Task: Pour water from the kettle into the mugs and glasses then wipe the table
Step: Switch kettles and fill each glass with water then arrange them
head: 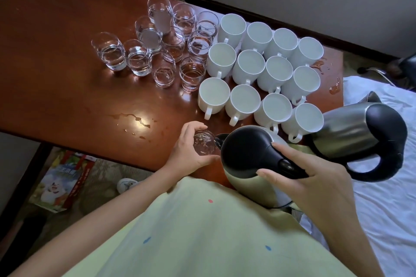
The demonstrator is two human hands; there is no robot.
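Pouring's nearly wrapped, by the look of it. Left hand (191, 148) grips a small glass (204, 143) at the near edge of the bench (56, 29); right hand (308, 177) is wrapped round the handle of the kettle (247, 153), tipped w/ its spout right at the glass rim. Can't see a stream, so whether water's going in — can't tell. Approx a dozen other glasses (157, 51) stand grouped further back, most w/ water showing. The white mugs (258, 69) sit in rows beside them; insides look pale and flat, prob. filled, but hard to be sure. A second kettle (360, 132) lies to the right, over the bed's side. Wiping's not started: puddle (132, 119) mid-bench, more spills (333, 87) at the far right corner, no cloth in sight.
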